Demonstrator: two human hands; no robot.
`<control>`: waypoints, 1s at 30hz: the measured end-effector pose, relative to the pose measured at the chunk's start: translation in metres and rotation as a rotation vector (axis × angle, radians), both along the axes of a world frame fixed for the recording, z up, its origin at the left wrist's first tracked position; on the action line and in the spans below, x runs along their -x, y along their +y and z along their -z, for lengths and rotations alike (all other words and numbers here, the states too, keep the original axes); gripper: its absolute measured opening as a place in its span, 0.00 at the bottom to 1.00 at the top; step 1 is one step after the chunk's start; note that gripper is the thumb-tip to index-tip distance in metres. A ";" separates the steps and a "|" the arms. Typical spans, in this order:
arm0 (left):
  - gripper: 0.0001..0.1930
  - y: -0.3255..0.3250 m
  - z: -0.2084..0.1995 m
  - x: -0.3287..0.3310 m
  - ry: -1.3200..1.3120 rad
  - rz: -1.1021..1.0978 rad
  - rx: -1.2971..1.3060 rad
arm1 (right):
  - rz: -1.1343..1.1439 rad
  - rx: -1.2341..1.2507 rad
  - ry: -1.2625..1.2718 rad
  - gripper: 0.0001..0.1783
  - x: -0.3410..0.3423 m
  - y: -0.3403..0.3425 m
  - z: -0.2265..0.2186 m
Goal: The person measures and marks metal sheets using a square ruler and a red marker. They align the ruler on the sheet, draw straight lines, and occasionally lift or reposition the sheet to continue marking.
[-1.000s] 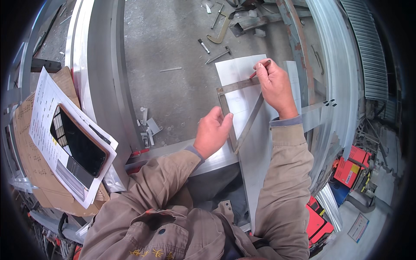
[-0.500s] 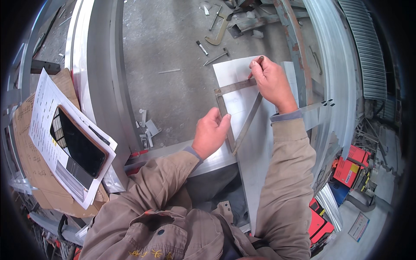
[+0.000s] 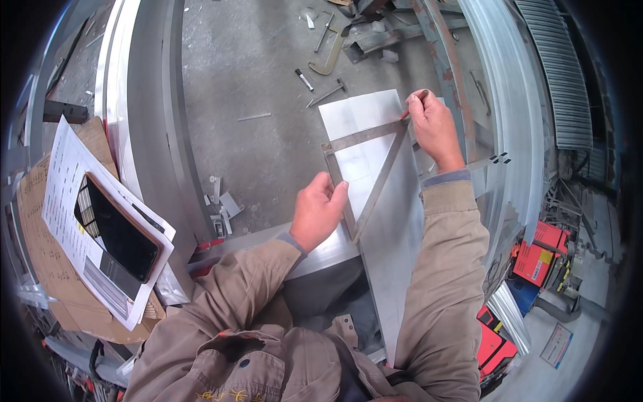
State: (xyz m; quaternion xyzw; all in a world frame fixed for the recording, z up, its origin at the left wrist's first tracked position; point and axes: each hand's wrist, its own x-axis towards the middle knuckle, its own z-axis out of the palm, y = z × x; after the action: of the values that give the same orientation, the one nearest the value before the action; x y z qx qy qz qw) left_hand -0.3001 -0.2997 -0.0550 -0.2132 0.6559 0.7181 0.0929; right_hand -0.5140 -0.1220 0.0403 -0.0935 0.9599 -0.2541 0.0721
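Note:
A metal triangle square (image 3: 365, 137) lies on a long, pale sheet-metal strip (image 3: 394, 244) in front of me. My left hand (image 3: 317, 213) is closed on the square's left leg, thumb along the metal and the fingers bent at the strip's edge. At the far right corner of the square, my right hand (image 3: 439, 134) pinches a thin red pencil (image 3: 404, 116). Its tip is at the end of the square's upper edge. Faint lines show on the strip inside the triangle.
On my left, a phone (image 3: 120, 228) rests on printed sheets (image 3: 63, 181) over cardboard (image 3: 60, 305). A hammer (image 3: 328, 92), a marker (image 3: 304, 80) and a clamp (image 3: 326, 61) lie on the floor. Metal profiles (image 3: 516, 100) run along the right, near red tool cases (image 3: 536, 261).
My right hand has moved the pencil rightward along the square's upper edge to its corner, uncovering that edge. The left hand keeps its hold, and the whole view has shifted slightly.

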 end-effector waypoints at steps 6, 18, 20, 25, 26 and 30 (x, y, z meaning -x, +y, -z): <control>0.20 0.000 -0.003 0.001 0.014 0.010 0.023 | 0.096 -0.019 0.248 0.16 0.006 0.028 0.016; 0.21 -0.013 -0.006 -0.004 0.019 0.132 0.022 | 0.414 0.792 0.044 0.16 -0.098 0.031 0.020; 0.20 -0.014 -0.006 -0.004 0.019 0.146 0.019 | 0.497 0.919 0.055 0.15 -0.113 0.029 0.031; 0.19 -0.015 -0.009 -0.003 -0.016 0.165 -0.037 | 0.601 1.200 0.045 0.13 -0.138 0.026 0.057; 0.19 -0.015 -0.008 -0.002 -0.011 0.180 -0.027 | 0.609 1.226 0.051 0.13 -0.141 0.027 0.058; 0.17 -0.013 0.003 -0.004 0.000 0.194 -0.025 | 0.618 1.291 0.067 0.13 -0.143 0.028 0.060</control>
State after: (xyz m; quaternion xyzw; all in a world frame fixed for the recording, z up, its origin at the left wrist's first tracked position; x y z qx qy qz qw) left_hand -0.2965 -0.3131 -0.0581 -0.1472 0.6644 0.7140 0.1647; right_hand -0.3706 -0.0942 -0.0195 0.1508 0.6023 -0.7772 -0.1023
